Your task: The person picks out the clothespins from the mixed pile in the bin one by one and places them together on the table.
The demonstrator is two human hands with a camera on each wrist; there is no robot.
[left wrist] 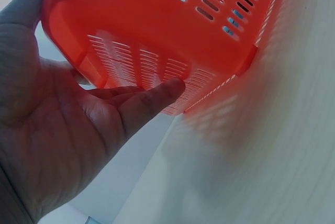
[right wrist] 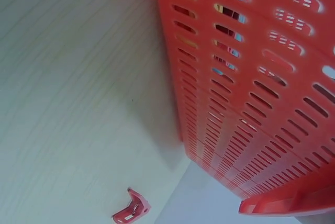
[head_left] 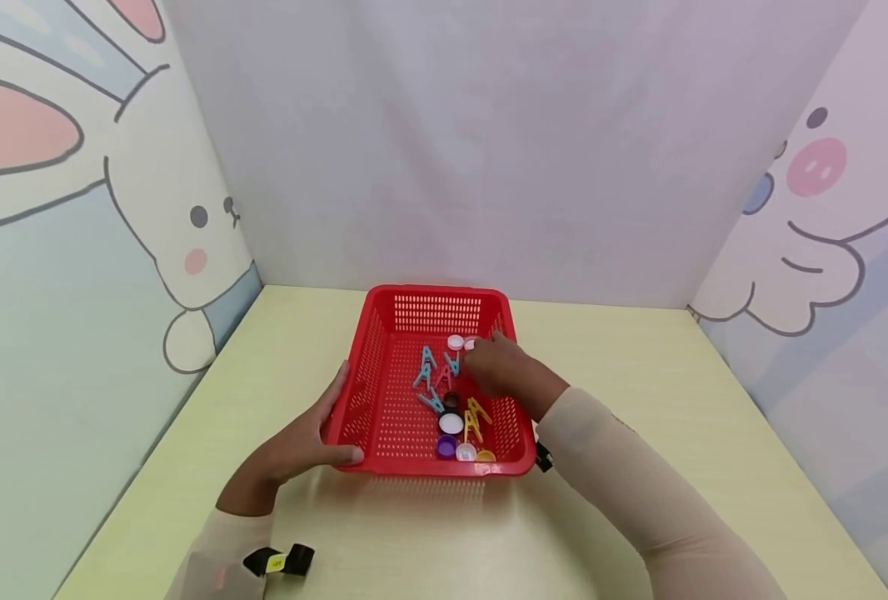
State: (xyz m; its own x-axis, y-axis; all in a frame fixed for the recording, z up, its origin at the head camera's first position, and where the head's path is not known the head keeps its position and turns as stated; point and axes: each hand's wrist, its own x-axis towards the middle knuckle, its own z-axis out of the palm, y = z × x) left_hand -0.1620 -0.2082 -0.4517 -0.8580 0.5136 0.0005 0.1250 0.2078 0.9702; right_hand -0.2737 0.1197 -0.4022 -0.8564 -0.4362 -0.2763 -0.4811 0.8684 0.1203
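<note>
A red plastic basket (head_left: 444, 467) with slotted walls sits on the table. Inside lie blue clothespins (head_left: 432, 402), a red clothespin (head_left: 444, 377), yellow clothespins (head_left: 471, 421) and several bottle caps in white, purple, black and yellow, such as the purple cap (head_left: 446, 447). My left hand (head_left: 305, 437) holds the basket's front left corner, thumb at the front and fingers along the left wall's outside. Over the right wall my right hand (head_left: 498, 367) reaches in, near a pinkish cap (head_left: 470, 342); its fingertips are mostly hidden, and whether they hold anything does not show.
In the right wrist view a red clothespin (right wrist: 132, 208) lies on the table (right wrist: 78, 103) outside the basket. A pale cloth wall (head_left: 489, 150) stands behind, and printed panels with cartoon animals (head_left: 796, 250) flank both sides.
</note>
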